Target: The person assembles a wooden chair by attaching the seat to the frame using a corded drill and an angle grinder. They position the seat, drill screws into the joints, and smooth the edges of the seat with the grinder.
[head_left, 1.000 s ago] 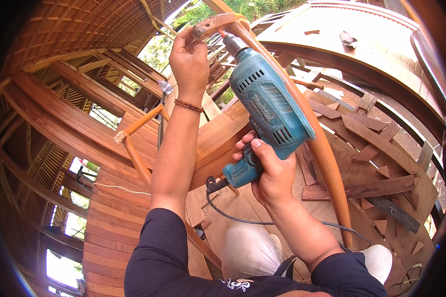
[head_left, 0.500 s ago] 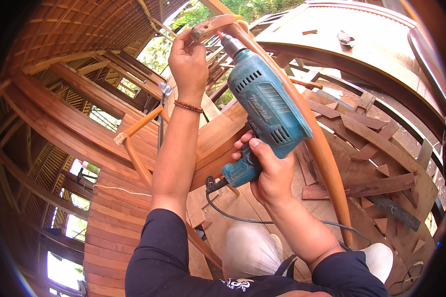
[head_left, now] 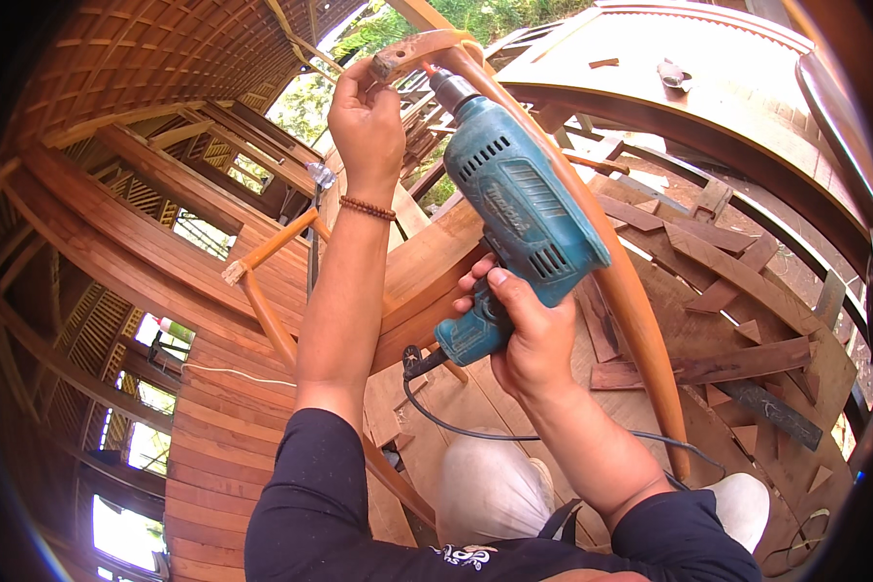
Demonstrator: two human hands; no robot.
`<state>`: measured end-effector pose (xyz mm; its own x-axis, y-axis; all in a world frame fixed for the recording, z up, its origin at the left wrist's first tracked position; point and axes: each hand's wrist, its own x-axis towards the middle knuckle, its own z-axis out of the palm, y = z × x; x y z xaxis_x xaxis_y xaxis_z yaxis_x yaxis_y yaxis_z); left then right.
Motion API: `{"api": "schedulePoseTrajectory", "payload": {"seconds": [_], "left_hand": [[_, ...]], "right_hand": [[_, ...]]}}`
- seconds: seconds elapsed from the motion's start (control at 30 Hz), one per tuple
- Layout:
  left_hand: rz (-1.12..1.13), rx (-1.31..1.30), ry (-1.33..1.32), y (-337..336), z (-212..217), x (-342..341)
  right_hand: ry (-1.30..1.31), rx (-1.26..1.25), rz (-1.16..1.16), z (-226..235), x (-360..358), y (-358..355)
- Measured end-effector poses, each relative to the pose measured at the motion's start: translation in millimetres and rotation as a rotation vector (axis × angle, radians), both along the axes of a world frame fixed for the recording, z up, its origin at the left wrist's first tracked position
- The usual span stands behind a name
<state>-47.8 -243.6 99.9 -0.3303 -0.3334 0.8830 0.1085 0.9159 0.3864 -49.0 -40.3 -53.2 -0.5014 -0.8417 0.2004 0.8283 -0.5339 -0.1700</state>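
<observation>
My right hand (head_left: 529,325) is wrapped round the handle of a teal electric drill (head_left: 524,189), which points up and to the left. Its chuck sits close to the underside of a curved wooden armrest (head_left: 436,44), where an orange tip shows between them. How deep the bit goes cannot be seen. At the armrest's end, near a round hole, my left hand (head_left: 369,126) grips the wood with fingers curled round it. A long brown wooden chair leg (head_left: 640,339) runs down from the armrest, behind the drill. The black power cord (head_left: 514,435) trails from the handle past my right forearm.
Offcuts and boards (head_left: 718,262) lie piled at the right, beside a dark file-like bar (head_left: 771,412). A second armrest (head_left: 276,247) stands at the left, over slatted planks (head_left: 223,456). A pale board surface (head_left: 640,58) spreads at the far right with a small grey object (head_left: 674,76).
The drill and my left hand have shifted very slightly to the left. Both hands keep the same grip.
</observation>
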Motion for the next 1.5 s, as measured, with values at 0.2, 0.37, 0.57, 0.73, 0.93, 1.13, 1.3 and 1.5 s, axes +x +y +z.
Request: {"api": "schedulePoseTrajectory", "payload": {"seconds": [0.2,0.37,0.57,0.73,0.93,1.13,1.3,1.5], "left_hand": [[0.014,0.001,0.0,0.1,-2.2,1.2],[0.002,-0.001,0.003,-0.6,0.5,0.2],[-0.014,-0.002,0.002,-1.7,0.3,0.6],[-0.017,0.014,0.005,-1.7,-0.2,-0.9],[-0.026,0.005,-0.002,-1.1,0.5,-0.2],[-0.036,0.019,0.006,-0.1,-0.3,0.1],[-0.029,0.01,0.006,1.8,0.1,0.0],[-0.021,0.024,0.009,1.8,-0.6,0.9]], "right_hand": [[-0.01,0.019,-0.001,3.0,0.9,0.2],[-0.001,0.023,-0.016,4.5,0.9,0.9],[0.004,0.014,-0.009,1.5,0.9,-1.0],[-0.029,0.017,-0.011,7.6,-0.7,1.9],[0.002,0.02,-0.001,0.6,0.5,-1.8],[-0.051,0.029,0.002,7.8,1.0,2.2],[0.001,0.021,-0.015,2.5,1.6,-0.6],[-0.006,0.027,-0.015,4.5,0.8,1.2]]}}
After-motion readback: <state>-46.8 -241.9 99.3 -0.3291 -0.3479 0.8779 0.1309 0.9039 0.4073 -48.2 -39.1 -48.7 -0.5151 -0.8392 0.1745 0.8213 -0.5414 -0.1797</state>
